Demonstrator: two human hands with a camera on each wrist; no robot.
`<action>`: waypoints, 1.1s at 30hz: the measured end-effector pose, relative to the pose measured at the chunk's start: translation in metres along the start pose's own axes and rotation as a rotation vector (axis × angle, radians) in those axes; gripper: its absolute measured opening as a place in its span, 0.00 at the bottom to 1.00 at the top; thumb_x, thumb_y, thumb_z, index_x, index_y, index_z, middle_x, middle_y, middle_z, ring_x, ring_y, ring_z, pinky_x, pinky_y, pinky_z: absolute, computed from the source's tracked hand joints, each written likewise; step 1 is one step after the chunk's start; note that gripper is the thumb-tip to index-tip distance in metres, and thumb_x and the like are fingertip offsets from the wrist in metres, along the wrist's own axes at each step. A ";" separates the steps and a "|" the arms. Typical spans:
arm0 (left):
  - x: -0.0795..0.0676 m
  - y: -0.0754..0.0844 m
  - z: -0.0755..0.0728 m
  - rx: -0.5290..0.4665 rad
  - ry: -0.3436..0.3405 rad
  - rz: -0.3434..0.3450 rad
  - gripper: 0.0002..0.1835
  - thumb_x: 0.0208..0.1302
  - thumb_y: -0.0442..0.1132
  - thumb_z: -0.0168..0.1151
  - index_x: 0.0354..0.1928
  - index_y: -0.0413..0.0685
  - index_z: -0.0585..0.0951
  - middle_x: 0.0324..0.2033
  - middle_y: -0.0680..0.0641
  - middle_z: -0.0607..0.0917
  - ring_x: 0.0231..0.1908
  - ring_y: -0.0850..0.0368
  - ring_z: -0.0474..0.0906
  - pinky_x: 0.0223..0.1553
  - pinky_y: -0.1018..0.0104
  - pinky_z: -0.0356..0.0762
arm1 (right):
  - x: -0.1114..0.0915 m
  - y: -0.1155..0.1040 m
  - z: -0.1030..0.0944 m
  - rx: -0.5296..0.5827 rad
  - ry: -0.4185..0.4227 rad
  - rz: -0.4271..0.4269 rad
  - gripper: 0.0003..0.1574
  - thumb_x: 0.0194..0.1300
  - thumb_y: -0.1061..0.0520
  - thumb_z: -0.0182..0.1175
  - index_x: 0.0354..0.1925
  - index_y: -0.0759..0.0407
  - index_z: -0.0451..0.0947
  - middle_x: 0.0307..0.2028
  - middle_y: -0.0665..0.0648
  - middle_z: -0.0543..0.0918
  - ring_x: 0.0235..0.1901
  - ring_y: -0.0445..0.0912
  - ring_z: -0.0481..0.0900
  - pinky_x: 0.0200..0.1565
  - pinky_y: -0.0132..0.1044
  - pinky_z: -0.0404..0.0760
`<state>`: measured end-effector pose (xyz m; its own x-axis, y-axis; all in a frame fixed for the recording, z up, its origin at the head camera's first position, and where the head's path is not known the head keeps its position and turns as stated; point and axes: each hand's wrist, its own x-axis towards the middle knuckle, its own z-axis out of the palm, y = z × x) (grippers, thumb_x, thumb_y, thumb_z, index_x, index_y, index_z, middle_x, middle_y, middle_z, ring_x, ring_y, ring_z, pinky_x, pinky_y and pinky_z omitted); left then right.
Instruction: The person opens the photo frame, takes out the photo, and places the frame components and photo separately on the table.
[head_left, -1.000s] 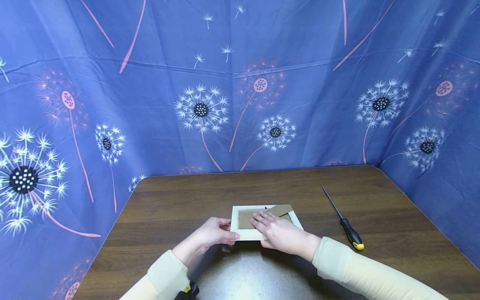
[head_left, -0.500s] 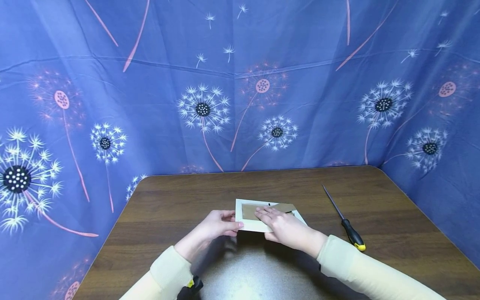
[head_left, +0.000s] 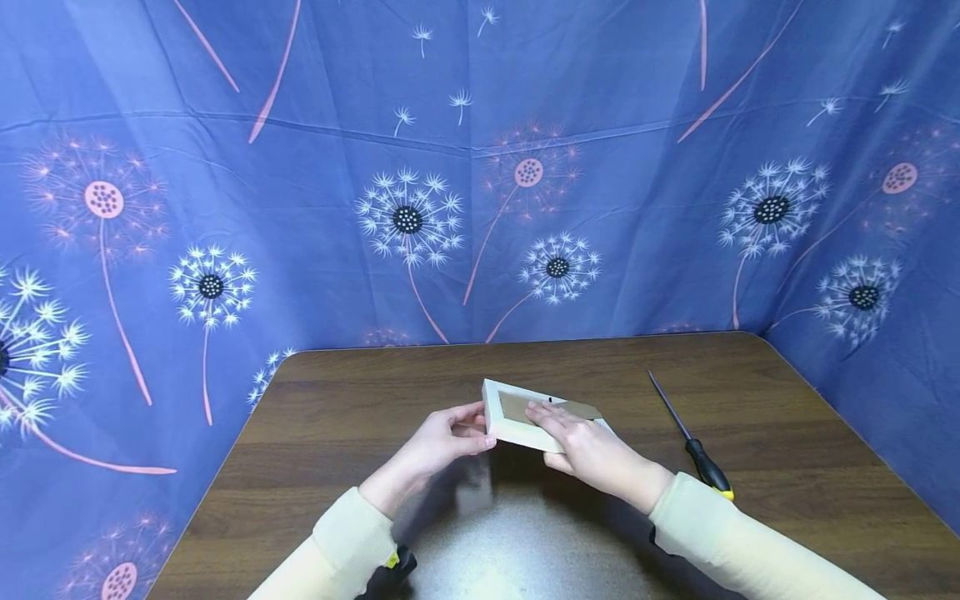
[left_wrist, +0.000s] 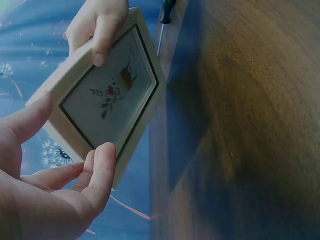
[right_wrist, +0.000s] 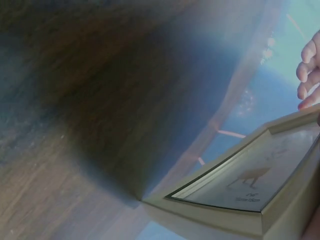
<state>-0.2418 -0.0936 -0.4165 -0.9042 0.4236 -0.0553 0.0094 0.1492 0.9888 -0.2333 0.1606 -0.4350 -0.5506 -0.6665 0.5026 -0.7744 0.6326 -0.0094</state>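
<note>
A cream picture frame point(head_left: 519, 432) is held tilted above the table, its brown backing point(head_left: 514, 407) and stand flap facing up. My left hand point(head_left: 442, 442) grips its left end, with the thumb at the near corner. Across the back lie the fingers of my right hand point(head_left: 596, 450); its thumb is on the front side in the left wrist view. That view also shows the glazed front with a printed picture point(left_wrist: 112, 95) of a plant and a brown animal figure. Part of this front point(right_wrist: 250, 175) appears in the right wrist view too.
A screwdriver point(head_left: 705, 462) with a black and yellow handle lies on the brown wooden table point(head_left: 360, 392) to the right. Another black and yellow object point(head_left: 399, 565) is partly hidden by the left sleeve. Blue dandelion-patterned cloth point(head_left: 322, 208) hangs behind the table.
Both hands have raised the frame and shifted it slightly right and away from me. Its left end now tips up, showing more of the side edge. My right fingers stay on the backing.
</note>
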 end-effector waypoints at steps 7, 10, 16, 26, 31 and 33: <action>0.003 -0.005 0.000 -0.031 0.023 -0.023 0.32 0.62 0.36 0.62 0.64 0.29 0.64 0.55 0.32 0.75 0.50 0.49 0.79 0.51 0.56 0.80 | -0.004 0.005 -0.006 0.075 0.055 0.099 0.37 0.50 0.62 0.67 0.60 0.67 0.70 0.57 0.65 0.76 0.54 0.58 0.77 0.51 0.48 0.80; 0.004 -0.008 -0.001 -0.054 0.052 -0.031 0.30 0.65 0.36 0.59 0.64 0.28 0.64 0.55 0.30 0.74 0.54 0.43 0.76 0.54 0.52 0.78 | -0.005 0.007 -0.008 0.110 0.083 0.145 0.36 0.51 0.64 0.65 0.60 0.66 0.69 0.58 0.65 0.75 0.55 0.56 0.77 0.50 0.47 0.81; 0.005 -0.011 -0.002 -0.081 0.087 -0.039 0.28 0.66 0.34 0.55 0.63 0.26 0.63 0.54 0.29 0.74 0.57 0.38 0.72 0.55 0.51 0.77 | -0.008 0.011 -0.009 0.121 0.136 0.199 0.36 0.53 0.65 0.60 0.62 0.64 0.68 0.58 0.65 0.75 0.50 0.54 0.80 0.42 0.43 0.84; 0.006 -0.010 0.002 -0.035 0.105 -0.010 0.27 0.67 0.35 0.54 0.64 0.27 0.63 0.59 0.28 0.71 0.58 0.40 0.72 0.56 0.52 0.76 | -0.007 0.010 -0.014 0.234 0.176 0.369 0.34 0.55 0.66 0.58 0.62 0.63 0.68 0.45 0.62 0.82 0.22 0.37 0.71 0.20 0.28 0.72; 0.010 -0.009 0.004 0.059 0.103 0.022 0.29 0.67 0.36 0.55 0.65 0.28 0.63 0.62 0.30 0.69 0.61 0.39 0.69 0.61 0.51 0.71 | -0.003 0.009 -0.016 0.240 0.222 0.431 0.24 0.56 0.64 0.56 0.53 0.66 0.73 0.41 0.65 0.84 0.32 0.47 0.81 0.26 0.38 0.81; 0.013 -0.009 0.005 0.087 0.106 0.032 0.29 0.67 0.37 0.56 0.65 0.28 0.62 0.63 0.31 0.68 0.62 0.39 0.67 0.63 0.50 0.67 | -0.002 0.008 -0.018 0.260 0.254 0.451 0.20 0.58 0.63 0.55 0.50 0.67 0.74 0.39 0.66 0.84 0.33 0.50 0.83 0.27 0.42 0.83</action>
<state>-0.2513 -0.0850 -0.4267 -0.9429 0.3331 -0.0042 0.0721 0.2161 0.9737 -0.2327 0.1737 -0.4207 -0.7769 -0.2176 0.5908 -0.5491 0.6934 -0.4666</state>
